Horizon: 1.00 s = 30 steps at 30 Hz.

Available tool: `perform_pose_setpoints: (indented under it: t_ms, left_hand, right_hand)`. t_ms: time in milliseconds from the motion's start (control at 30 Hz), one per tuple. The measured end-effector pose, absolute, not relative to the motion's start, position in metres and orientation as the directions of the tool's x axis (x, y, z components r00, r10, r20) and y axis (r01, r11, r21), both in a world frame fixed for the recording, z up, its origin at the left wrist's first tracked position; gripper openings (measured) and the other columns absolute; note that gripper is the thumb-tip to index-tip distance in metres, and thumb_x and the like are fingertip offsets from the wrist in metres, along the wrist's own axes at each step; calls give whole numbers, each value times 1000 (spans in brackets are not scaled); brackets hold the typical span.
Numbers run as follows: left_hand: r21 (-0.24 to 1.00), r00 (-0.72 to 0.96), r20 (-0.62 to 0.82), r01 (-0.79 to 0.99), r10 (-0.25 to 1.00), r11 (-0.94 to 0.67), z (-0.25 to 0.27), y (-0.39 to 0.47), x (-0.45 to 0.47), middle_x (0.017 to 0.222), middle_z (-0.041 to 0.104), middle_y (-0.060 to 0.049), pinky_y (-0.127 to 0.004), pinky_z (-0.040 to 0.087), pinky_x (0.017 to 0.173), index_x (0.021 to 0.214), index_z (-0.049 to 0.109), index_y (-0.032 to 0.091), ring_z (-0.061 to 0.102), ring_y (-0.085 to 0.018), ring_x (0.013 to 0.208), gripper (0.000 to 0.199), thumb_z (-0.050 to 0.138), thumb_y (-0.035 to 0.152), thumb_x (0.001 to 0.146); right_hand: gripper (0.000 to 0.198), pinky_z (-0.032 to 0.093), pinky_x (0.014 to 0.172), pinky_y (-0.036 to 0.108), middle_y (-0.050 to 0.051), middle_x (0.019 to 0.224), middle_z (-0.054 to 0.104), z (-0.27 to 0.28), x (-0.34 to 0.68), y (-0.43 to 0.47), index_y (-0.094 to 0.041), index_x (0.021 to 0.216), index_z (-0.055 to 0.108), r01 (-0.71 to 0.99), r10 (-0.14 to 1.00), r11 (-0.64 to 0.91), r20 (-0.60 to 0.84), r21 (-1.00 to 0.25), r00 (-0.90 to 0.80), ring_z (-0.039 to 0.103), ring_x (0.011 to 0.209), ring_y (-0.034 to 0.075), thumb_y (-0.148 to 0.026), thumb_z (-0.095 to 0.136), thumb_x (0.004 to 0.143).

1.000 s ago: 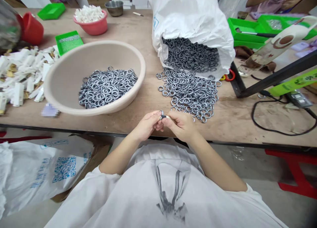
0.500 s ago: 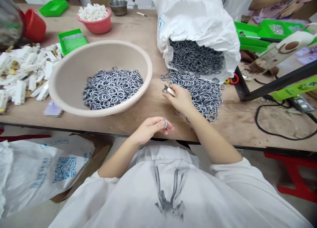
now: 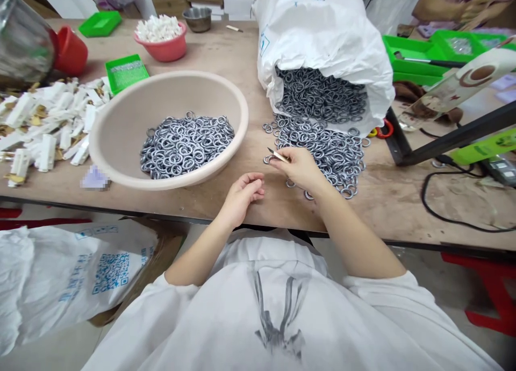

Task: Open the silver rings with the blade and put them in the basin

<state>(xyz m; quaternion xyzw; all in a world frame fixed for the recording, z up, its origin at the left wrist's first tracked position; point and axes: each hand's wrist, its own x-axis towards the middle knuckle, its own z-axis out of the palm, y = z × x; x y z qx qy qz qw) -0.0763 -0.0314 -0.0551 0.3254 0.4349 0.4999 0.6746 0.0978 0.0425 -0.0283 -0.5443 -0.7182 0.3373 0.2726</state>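
My right hand [image 3: 298,166] is closed on a small pointed knife [image 3: 280,155] with a light handle and dark tip. A grey ring [image 3: 266,159] shows at its fingertips; whether they grip it I cannot tell. My left hand [image 3: 243,198] hovers over the table's front edge, fingers loosely curled and a little apart, with no ring visible in it. Beyond it, a beige basin [image 3: 100,140] holds a heap of grey rings [image 3: 185,145]. More loose rings [image 3: 322,148] spill across the table beside my right hand, from the mouth of a white sack [image 3: 322,37].
White plastic pieces [image 3: 48,123] are piled at left, near a green tray [image 3: 127,73] and a red bowl [image 3: 161,49]. At right stand a black metal bar [image 3: 455,137], a cable [image 3: 427,193] and green trays [image 3: 415,64]. Another person's arms [image 3: 447,8] show at far right.
My left hand has moved up and left, its fingers have loosened, and the ring it pinched no longer shows. My right hand has shifted slightly right and down, still holding the knife.
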Motion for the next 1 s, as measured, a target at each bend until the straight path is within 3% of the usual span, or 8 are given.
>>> perform_pose_setpoints:
  t_ms: [67, 133, 300, 500, 633, 733, 833, 1000]
  left_hand:
    - [918, 87, -175, -347, 981, 194, -58, -32, -68, 91, 65, -1, -21, 50, 69, 102, 67, 17, 59, -8, 71, 34, 74, 40, 77]
    - [937, 72, -81, -334, 994, 100, -60, -33, -60, 88, 66, -1, -22, 49, 71, 102, 68, 18, 57, -9, 71, 37, 73, 46, 79]
    - [930, 69, 26, -366, 997, 1, -62, -36, -46, 81, 65, -1, -23, 47, 70, 99, 69, 18, 54, -10, 69, 42, 74, 55, 79]
    - [957, 64, 22, -290, 998, -2, -57, -40, -43, 65, 55, 1, -20, 39, 57, 69, 60, 15, 47, -8, 58, 48, 69, 61, 80]
    - [929, 145, -52, -355, 988, 101, -50, -45, -43, 62, 52, 2, -19, 35, 48, 67, 58, 16, 43, -6, 51, 48, 71, 61, 78]
    - [898, 185, -109, -403, 977, 177, -42, -48, -42, 60, 50, 3, -18, 35, 46, 65, 57, 16, 42, -7, 50, 49, 74, 61, 74]
    - [870, 182, -150, -443, 972, 218, -36, -50, -42, 59, 49, 2, -18, 35, 44, 61, 53, 16, 42, -6, 49, 53, 74, 63, 73]
    - [846, 157, -194, -473, 968, 246, -33, -51, -45, 55, 48, 4, -17, 32, 43, 63, 52, 15, 41, -5, 44, 53, 76, 62, 72]
  right_hand:
    - [28, 41, 58, 25, 2, 87, 68, -28, 99, 23, -18, 96, 67, 258, 951, 79, -5, -963, -310, 58, 69, 13, -41, 71, 79]
    - [41, 35, 47, 21, -2, 82, 64, -30, 97, 5, -20, 95, 61, 28, 944, -41, -48, -999, -325, 51, 58, 9, -48, 79, 70]
    - [45, 33, 43, 21, -6, 64, 54, -43, 80, -21, -22, 84, 57, -192, 988, -9, 21, -981, -152, 43, 49, 7, -59, 79, 70]
    - [36, 46, 64, 26, -3, 64, 57, -46, 75, -36, -21, 72, 59, -80, 977, 212, 209, -974, 37, 53, 63, 11, -54, 70, 83]
    - [39, 49, 61, 29, -3, 73, 63, -45, 82, -39, -24, 96, 64, -102, 981, 177, 184, -979, -63, 58, 60, 13, -57, 74, 78]
    - [37, 46, 60, 28, -3, 66, 61, -43, 89, -38, -23, 94, 63, -36, 971, 190, 193, -981, -142, 57, 58, 14, -58, 69, 83]
    - [43, 40, 61, 27, -2, 66, 60, -37, 97, -40, -21, 85, 61, 171, 949, 295, 267, -940, -167, 55, 61, 13, -63, 55, 90]
    - [55, 27, 57, 27, -1, 62, 51, -25, 102, -51, -19, 67, 54, 549, 870, 492, 363, -676, -333, 44, 57, 12, -64, 41, 96]
